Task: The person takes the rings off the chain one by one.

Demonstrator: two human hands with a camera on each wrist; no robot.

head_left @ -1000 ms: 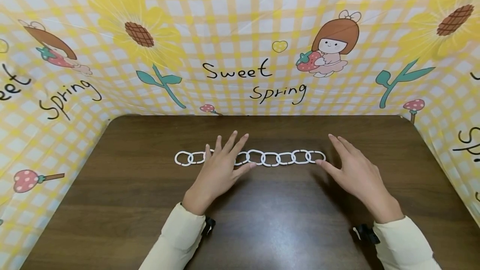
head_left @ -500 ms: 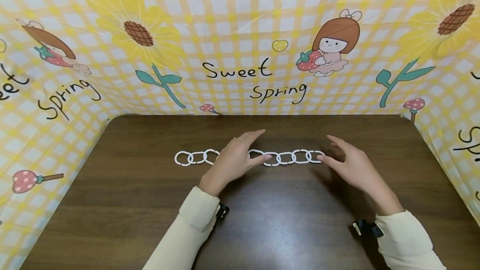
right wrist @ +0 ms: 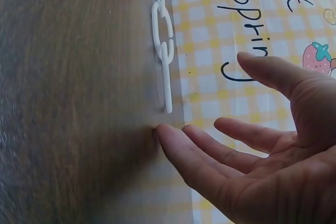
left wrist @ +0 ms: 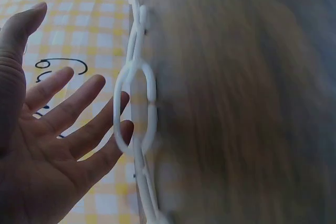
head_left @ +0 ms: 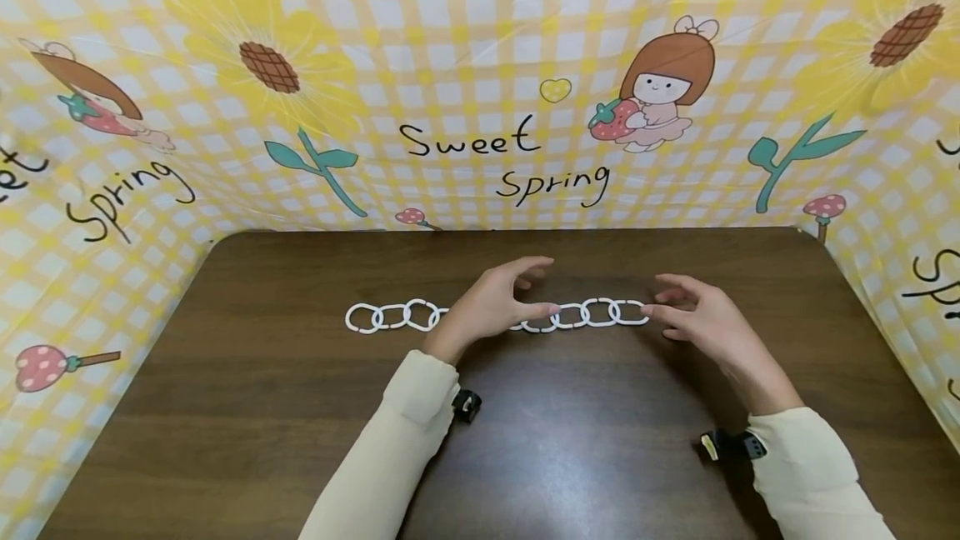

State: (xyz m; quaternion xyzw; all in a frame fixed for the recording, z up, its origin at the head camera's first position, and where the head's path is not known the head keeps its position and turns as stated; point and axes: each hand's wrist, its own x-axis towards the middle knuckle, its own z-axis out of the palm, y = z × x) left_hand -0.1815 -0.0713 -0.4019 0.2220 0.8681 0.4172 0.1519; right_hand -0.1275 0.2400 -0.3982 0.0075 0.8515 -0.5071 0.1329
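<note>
A chain of several white plastic links (head_left: pixel 599 325) lies in a line from left to right on the table. My left hand (head_left: pixel 480 307) is over its middle and hides some links from the head view. Its thumb and fingers are spread apart in the left wrist view, behind one white link (left wrist: pixel 151 85); whether they touch the chain I cannot tell. At the chain's right end is my right hand (head_left: pixel 708 323), thumb apart from its bent fingers. The right wrist view has the end link (right wrist: pixel 167 85) just beyond the fingers, with nothing between them.
The brown wooden table (head_left: pixel 225 407) carries the chain. A yellow checked cloth (head_left: pixel 457 40) with printed flowers and lettering stands around its back and sides. Black straps (head_left: pixel 467 405) sit at both wrists, beside cream sleeves.
My left hand has moved right along the chain and turned, its spread fingers bending. My right hand has stayed by the right end with its fingers bending more. The chain lies as before.
</note>
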